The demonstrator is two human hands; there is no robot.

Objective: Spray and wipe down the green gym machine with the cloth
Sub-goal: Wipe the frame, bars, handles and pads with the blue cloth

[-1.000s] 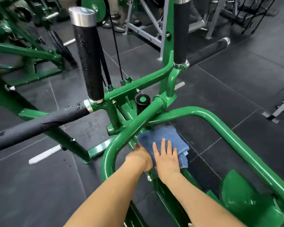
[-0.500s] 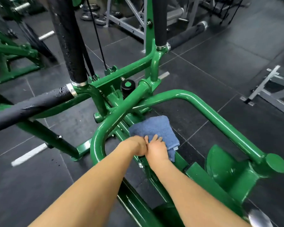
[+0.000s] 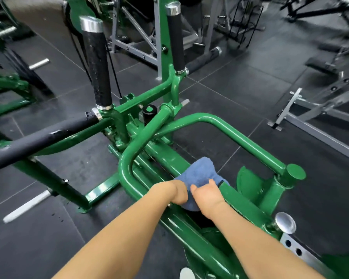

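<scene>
Both hands, left hand [image 3: 178, 191] & right hand [image 3: 207, 195], grip fluffy blue cloth [image 3: 197, 174] on glossy green machine [image 3: 226, 131] beam; dark rubber-tile floor [image 3: 250, 81].

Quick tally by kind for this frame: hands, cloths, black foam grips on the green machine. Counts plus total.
Hands: 2, the left hand and the right hand, both on the cloth.
Cloths: 1, the blue cloth on the green machine.
Black foam grips: 4.
Total: 7
</scene>
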